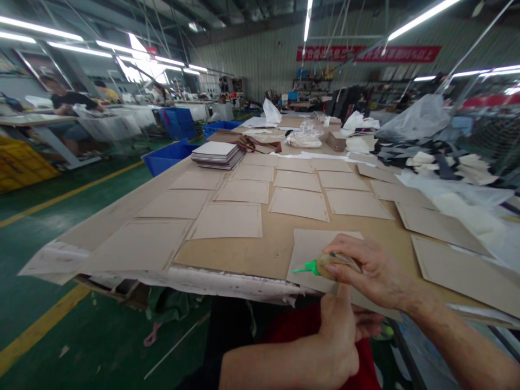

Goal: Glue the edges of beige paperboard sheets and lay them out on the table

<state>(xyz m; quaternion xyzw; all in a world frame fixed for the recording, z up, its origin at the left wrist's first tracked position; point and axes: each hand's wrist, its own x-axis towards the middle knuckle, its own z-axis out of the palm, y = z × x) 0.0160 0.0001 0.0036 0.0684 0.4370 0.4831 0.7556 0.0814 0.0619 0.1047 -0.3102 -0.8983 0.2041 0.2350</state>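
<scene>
The glue bottle is mostly hidden under the right hand; only its green nozzle shows, pointing left over a card sheet at the desk's near edge. Right grip clenched around the bottle. The left hand pinches that sheet's near edge; its fingertips are hidden.

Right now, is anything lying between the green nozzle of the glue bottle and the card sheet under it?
Nothing visible. The right hand grips the glue bottle, nozzle pointing left over the nearest card sheet, whose surface is bare. The left hand holds that sheet's near edge from below.
</scene>
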